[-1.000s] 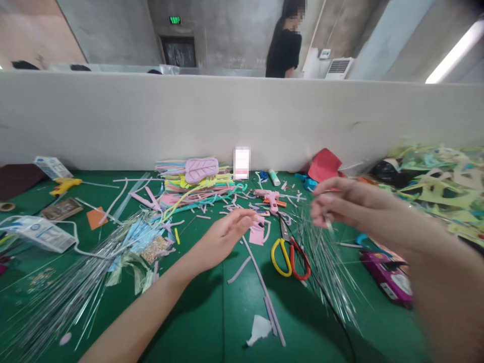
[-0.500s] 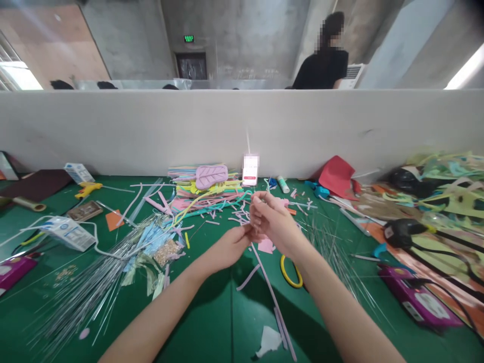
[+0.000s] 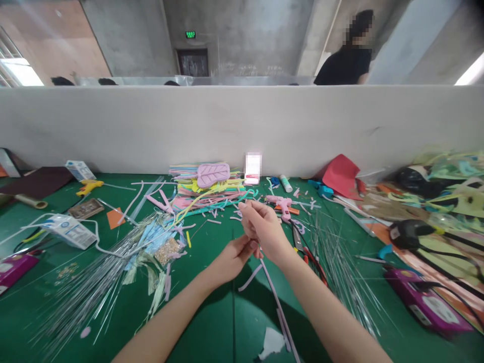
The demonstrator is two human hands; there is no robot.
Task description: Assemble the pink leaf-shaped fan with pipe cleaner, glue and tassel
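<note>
My left hand (image 3: pixel 231 258) and my right hand (image 3: pixel 264 229) meet above the middle of the green table, both with fingers closed in a pinch. What they pinch is hidden or too small to make out; a bit of pink shows below the fingertips. A long lilac strip (image 3: pixel 278 302) runs from just under my hands toward the front edge, with a short curled lilac piece (image 3: pixel 249 280) branching at its top. I cannot tell whether the strip is held or lies on the table. Beyond my right hand lie a pink glue gun (image 3: pixel 283 204) and scissors (image 3: pixel 298 237).
Bundles of coloured pipe cleaners (image 3: pixel 212 194) lie at the back under a lilac leaf-patterned piece (image 3: pixel 214 174), beside a lit phone (image 3: pixel 252 169). Thin wires (image 3: pixel 86 282) spread left, more wires (image 3: pixel 340 257) right. A purple device (image 3: pixel 423 297) sits far right; a white partition (image 3: pixel 189 121) stands behind.
Both hands have shifted slightly left and closer to me, the right fingers folding in more. The glue gun and scissors blades now show; the yellow loop is hidden. The person behind appears further right.
</note>
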